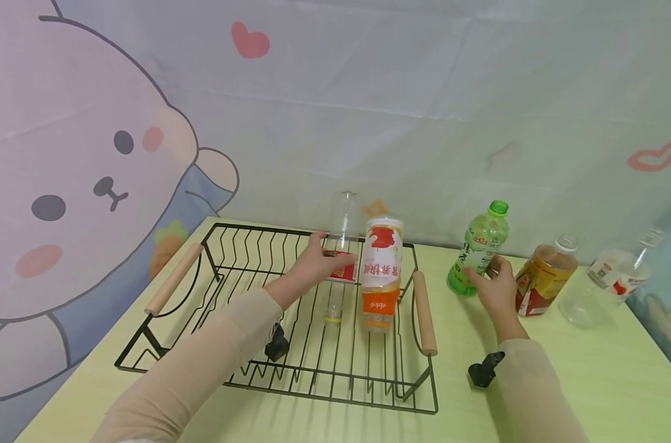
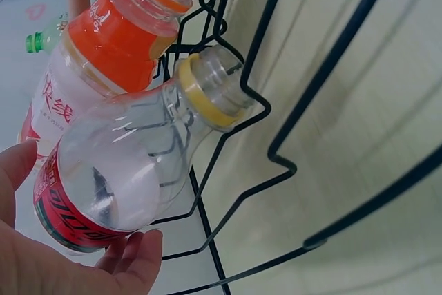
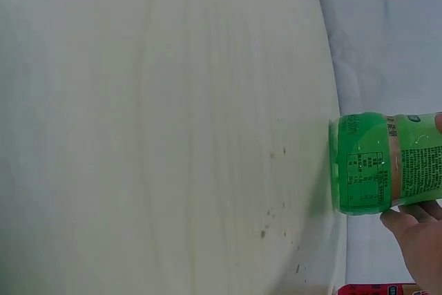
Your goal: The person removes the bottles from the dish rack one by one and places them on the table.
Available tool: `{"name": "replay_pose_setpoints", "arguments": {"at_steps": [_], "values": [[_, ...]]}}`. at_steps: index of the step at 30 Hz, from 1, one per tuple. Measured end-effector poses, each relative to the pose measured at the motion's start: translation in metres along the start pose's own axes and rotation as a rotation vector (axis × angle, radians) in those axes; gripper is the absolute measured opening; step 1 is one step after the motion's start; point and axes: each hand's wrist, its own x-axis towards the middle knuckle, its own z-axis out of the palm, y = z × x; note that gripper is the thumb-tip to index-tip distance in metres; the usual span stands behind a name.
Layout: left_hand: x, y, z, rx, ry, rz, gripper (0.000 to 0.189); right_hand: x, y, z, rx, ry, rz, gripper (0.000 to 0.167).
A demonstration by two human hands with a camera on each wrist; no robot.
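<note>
My left hand (image 1: 317,263) holds a clear plastic bottle (image 1: 343,223) with a red label, thumb on one side and fingers on the other. The bottle is upside down in a black wire dish rack (image 1: 282,368), and its yellow-ringed neck (image 2: 207,88) sits among the wires. Right beside it, a white-and-orange labelled bottle (image 1: 382,255) also stands neck down in the rack. Over on the right, my right hand (image 1: 497,294) grips a green bottle (image 1: 481,237) round its lower half. This one is uncapped, its mouth up, and leans slightly right.
To the right of the green bottle stand a brown bottle with a yellow-and-red label (image 1: 545,277) and a clear bottle (image 1: 584,304). Wooden handles (image 1: 424,314) rise at the rack's two ends. A printed cloth (image 1: 424,92) hangs behind the pale table (image 1: 590,381).
</note>
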Motion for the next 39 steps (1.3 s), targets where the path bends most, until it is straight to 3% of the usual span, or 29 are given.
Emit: {"name": "replay_pose_setpoints", "arguments": {"at_steps": [25,39], "values": [[-0.0037,-0.0038,0.0063,-0.018,-0.028,-0.15,0.092,0.0003,0.003,0.0031,-0.025,0.019,-0.017,0.086],[-0.0028,-0.0039,0.0046,-0.022,-0.04,-0.152,0.088,-0.0068,-0.0032,-0.004,0.008,0.012,-0.023,0.091]]}}
